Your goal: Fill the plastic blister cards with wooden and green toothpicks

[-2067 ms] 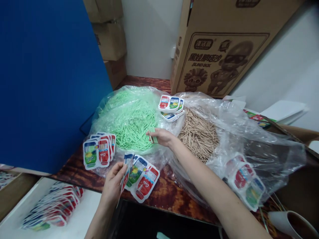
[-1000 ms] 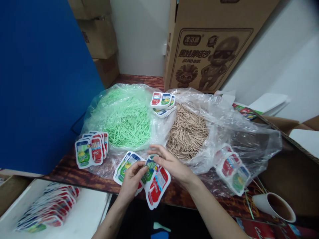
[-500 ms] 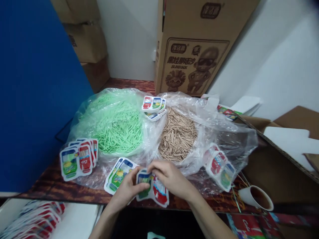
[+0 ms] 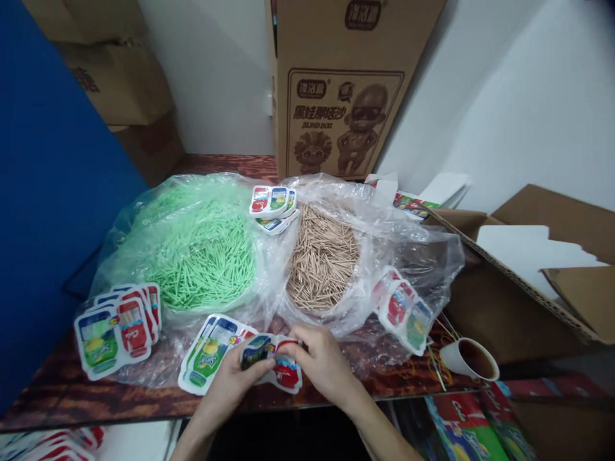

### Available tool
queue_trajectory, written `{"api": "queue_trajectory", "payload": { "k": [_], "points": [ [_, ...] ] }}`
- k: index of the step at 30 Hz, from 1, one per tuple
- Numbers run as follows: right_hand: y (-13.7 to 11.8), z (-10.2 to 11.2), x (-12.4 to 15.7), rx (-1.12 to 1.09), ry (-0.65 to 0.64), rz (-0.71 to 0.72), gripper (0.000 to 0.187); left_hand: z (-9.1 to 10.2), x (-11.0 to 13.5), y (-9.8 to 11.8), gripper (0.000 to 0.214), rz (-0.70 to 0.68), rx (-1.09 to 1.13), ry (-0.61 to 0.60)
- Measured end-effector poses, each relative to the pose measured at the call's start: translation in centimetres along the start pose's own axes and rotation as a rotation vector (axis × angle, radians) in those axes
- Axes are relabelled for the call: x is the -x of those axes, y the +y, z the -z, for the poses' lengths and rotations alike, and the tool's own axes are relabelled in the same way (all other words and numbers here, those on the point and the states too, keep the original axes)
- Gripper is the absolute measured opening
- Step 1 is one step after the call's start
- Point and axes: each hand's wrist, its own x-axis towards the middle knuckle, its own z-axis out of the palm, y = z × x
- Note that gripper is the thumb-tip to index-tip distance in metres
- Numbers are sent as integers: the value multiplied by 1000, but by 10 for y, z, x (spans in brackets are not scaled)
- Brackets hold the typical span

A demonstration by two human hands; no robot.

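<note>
Both hands pinch one printed packet (image 4: 271,363) at the table's near edge. My left hand (image 4: 230,384) grips its left side with the thumb on top. My right hand (image 4: 321,365) is closed on its right side. The packet is white-edged with a green and a red panel. Just left of it lies a small stack of the same packets (image 4: 209,355). Behind the hands sit a clear bag of green sticks (image 4: 199,253) and a clear bag of tan sticks (image 4: 321,259).
More packet stacks lie at the left (image 4: 115,330), on the bags at the back (image 4: 271,206) and at the right (image 4: 402,308). A paper cup (image 4: 468,358) lies on its side at the right. A printed carton (image 4: 341,83) stands behind, a blue panel (image 4: 43,192) on the left, an open cardboard box (image 4: 538,269) on the right.
My right hand left the green sticks with a pinch of them and came to the packet in my left hand. Both hands now close on it. The view has shifted right.
</note>
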Motion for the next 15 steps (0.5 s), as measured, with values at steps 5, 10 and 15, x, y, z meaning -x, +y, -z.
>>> {"api": "queue_trajectory", "payload": {
  "k": [5,10,15],
  "points": [
    [7,-6,8,-3,104,5,32,-16,-3,-8,20,9,-16,112],
    [8,-4,9,-45,139,-47,28,-23,-5,0,16,-7,-43,131],
    [14,19,-6,-177,-86,-62,21,-22,-7,0,15,-12,-52,152]
  ]
}}
